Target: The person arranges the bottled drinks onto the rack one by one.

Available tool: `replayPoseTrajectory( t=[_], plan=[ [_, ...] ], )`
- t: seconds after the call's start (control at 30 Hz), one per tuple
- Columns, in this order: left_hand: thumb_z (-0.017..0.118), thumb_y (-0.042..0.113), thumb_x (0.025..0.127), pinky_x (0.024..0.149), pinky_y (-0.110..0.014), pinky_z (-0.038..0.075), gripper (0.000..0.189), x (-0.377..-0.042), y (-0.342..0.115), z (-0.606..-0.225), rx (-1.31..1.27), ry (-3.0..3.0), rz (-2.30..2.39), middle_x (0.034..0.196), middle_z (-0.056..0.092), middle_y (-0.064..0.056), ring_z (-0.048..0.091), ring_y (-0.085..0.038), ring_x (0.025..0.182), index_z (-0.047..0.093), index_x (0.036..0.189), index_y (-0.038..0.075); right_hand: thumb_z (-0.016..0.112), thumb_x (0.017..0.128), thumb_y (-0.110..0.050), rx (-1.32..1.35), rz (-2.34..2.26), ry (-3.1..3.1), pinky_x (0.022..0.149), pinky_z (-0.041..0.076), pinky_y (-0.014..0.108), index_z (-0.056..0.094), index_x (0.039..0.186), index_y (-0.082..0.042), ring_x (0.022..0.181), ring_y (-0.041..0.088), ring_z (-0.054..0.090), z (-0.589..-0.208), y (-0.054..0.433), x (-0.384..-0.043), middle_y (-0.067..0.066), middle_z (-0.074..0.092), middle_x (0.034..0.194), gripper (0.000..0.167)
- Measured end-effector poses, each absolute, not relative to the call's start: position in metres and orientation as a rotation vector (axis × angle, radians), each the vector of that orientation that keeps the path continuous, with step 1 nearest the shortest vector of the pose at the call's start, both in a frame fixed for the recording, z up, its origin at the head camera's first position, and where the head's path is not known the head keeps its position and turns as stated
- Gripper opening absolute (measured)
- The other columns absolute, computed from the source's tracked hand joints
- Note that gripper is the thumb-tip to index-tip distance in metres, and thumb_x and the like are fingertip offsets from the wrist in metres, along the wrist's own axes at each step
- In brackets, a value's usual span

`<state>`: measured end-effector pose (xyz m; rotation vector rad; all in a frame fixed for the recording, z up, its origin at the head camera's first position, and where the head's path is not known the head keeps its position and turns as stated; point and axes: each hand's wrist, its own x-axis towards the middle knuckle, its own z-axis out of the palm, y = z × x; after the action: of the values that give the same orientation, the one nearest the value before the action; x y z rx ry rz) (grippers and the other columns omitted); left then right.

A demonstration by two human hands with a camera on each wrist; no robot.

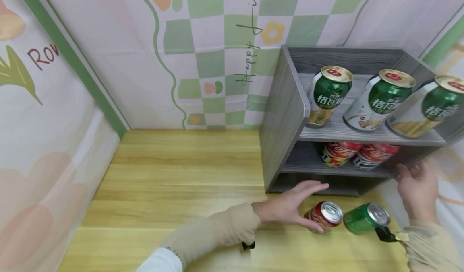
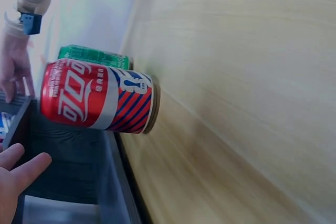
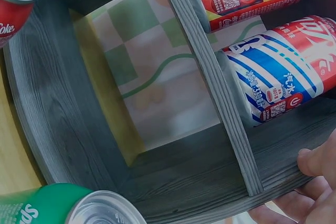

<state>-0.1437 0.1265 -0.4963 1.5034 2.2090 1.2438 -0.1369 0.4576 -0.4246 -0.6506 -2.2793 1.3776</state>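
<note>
My left hand (image 1: 288,207) is stretched out with thumb and fingers spread beside a red Coke can (image 1: 317,219) standing on the table. In the head view its thumb overlaps the can's near side; whether it touches cannot be told. A green Sprite can (image 1: 355,220) stands to the right of the Coke can. My right hand (image 1: 418,187) grips the right side panel of a grey wooden shelf (image 1: 280,131). In the right wrist view the thumb (image 3: 317,158) lies on the panel's inner side, with fingers curled around outside.
On the top shelf stand three green-and-white cans, including a left one (image 1: 328,97). Two red cola cans, including a right one (image 1: 373,156), occupy the middle compartment. Below it is a low bottom compartment (image 1: 340,183). Patterned cloth (image 1: 217,62) hangs behind the wooden table (image 1: 163,175).
</note>
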Motion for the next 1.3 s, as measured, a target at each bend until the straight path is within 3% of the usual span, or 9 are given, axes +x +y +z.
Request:
replayPoseTrajectory(
  t=[0.17, 0.27, 0.4, 0.63, 0.83, 1.3],
  plan=[
    [0.091, 0.037, 0.077, 0.113, -0.024, 0.031, 0.118, -0.144, 0.143, -0.503, 1.487, 2.18, 1.188, 0.168, 0.009, -0.003, 0.019, -0.012, 0.151, 0.013, 0.164, 0.028, 0.052, 0.102, -0.008, -0.688, 1.377, -2.274, 0.068, 0.045, 0.002, 0.048, 0.148, -0.021, 0.082, -0.016, 0.052, -0.426, 0.458, -0.138, -0.027, 0.058, 0.103, 0.047],
    [0.091, 0.037, 0.076, 0.112, -0.022, 0.031, 0.117, -0.145, 0.151, -0.506, 1.495, 2.17, 1.168, 0.168, 0.009, -0.002, 0.017, -0.01, 0.151, 0.015, 0.164, 0.028, 0.051, 0.102, -0.005, -0.651, 1.427, -2.236, 0.068, 0.046, 0.002, 0.05, 0.145, -0.022, 0.081, -0.016, 0.053, -0.426, 0.459, -0.139, -0.03, 0.055, 0.095, 0.047],
    [0.092, 0.036, 0.075, 0.111, -0.018, 0.03, 0.115, -0.144, 0.16, -0.513, 1.523, 2.152, 1.163, 0.167, 0.013, -0.001, 0.017, -0.007, 0.15, 0.019, 0.162, 0.027, 0.051, 0.101, -0.003, -0.623, 1.466, -2.211, 0.07, 0.046, 0.003, 0.05, 0.147, -0.02, 0.082, -0.015, 0.055, -0.426, 0.458, -0.139, -0.029, 0.057, 0.097, 0.048],
    [0.09, 0.035, 0.078, 0.108, -0.011, 0.029, 0.1, -0.142, 0.168, -0.523, 1.547, 2.162, 1.119, 0.158, 0.031, -0.003, 0.031, -0.002, 0.141, 0.029, 0.156, 0.022, 0.051, 0.102, -0.004, -0.648, 1.452, -2.204, 0.072, 0.046, 0.002, 0.05, 0.147, -0.02, 0.087, -0.014, 0.055, -0.425, 0.455, -0.14, -0.026, 0.058, 0.105, 0.048],
    [0.089, 0.032, 0.08, 0.108, -0.009, 0.026, 0.093, -0.143, 0.169, -0.528, 1.61, 2.167, 1.088, 0.15, 0.04, -0.003, 0.03, 0.002, 0.14, 0.033, 0.153, 0.017, 0.051, 0.102, -0.004, -0.647, 1.44, -2.212, 0.07, 0.046, 0.003, 0.051, 0.147, -0.019, 0.083, -0.015, 0.055, -0.425, 0.456, -0.139, -0.028, 0.057, 0.099, 0.048],
    [0.081, 0.018, 0.088, 0.105, -0.007, 0.026, 0.079, -0.146, 0.18, -0.543, 1.524, 2.156, 0.971, 0.15, 0.041, 0.002, 0.035, 0.005, 0.135, 0.035, 0.153, 0.022, 0.051, 0.102, -0.004, -0.636, 1.436, -2.232, 0.067, 0.047, 0.003, 0.054, 0.14, -0.023, 0.079, -0.016, 0.056, -0.422, 0.455, -0.138, -0.03, 0.055, 0.091, 0.043]
  ],
)
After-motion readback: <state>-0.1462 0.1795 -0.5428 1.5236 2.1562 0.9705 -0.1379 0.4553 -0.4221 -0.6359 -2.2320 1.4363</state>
